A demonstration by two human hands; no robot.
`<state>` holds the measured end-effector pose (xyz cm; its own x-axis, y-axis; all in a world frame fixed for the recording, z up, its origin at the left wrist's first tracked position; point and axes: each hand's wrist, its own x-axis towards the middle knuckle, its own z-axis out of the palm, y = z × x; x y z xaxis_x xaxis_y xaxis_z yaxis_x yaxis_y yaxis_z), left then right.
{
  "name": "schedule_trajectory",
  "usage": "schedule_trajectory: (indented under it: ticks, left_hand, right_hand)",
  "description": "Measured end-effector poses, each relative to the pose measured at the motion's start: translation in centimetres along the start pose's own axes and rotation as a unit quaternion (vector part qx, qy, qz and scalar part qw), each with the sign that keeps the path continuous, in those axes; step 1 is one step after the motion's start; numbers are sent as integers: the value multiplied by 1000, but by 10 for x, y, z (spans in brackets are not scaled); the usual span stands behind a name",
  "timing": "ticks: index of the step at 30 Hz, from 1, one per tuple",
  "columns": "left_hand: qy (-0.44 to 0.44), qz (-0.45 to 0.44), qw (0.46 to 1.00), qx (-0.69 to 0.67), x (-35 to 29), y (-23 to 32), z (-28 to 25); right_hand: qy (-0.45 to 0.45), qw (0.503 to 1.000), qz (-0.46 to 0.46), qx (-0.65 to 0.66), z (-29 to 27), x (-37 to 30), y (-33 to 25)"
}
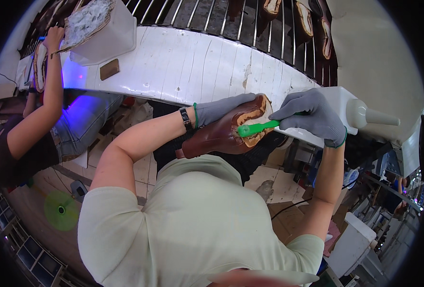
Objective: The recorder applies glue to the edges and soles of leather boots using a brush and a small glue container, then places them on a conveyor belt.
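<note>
A brown leather boot (214, 131) lies across in front of me, its unfinished underside turned up and its shaft pointing to my lower left. My left hand (226, 107), in a grey glove with a green cuff, grips the boot along its far side; its fingertips are partly hidden. In my right hand (307, 115), gloved the same way, is a green brush (259, 127), pinched between thumb and fingers. The brush's green end rests over the pale underside, near the brown rim. Whether its bristles touch the surface, I cannot tell.
Beyond the white bench (173, 62) runs a rack of metal bars (212, 16) bearing more boots (304, 21). A white bottle with a long nozzle (374, 116) is right of my hand. At left stand a white container (107, 40) and a co-worker's arm (54, 91) with another boot.
</note>
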<state>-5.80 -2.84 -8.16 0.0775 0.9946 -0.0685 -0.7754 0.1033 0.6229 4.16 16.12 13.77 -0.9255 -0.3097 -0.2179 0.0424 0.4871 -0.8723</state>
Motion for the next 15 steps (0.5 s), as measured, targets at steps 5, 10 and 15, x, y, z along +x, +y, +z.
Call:
schedule_trajectory:
  ticks: [5,10,15]
  left_hand:
    - [-65,-45,989,-124,-12,-1,17]
    - [136,207,774,582,-20,-3,87]
    - [70,82,959,264,-28,5,95]
  right_hand:
    - [-16,1000,-11,-3,-1,5,0]
    - [-18,999,-27,1,2,9,0]
    - [-55,998,-19,-1,-4,11,-1]
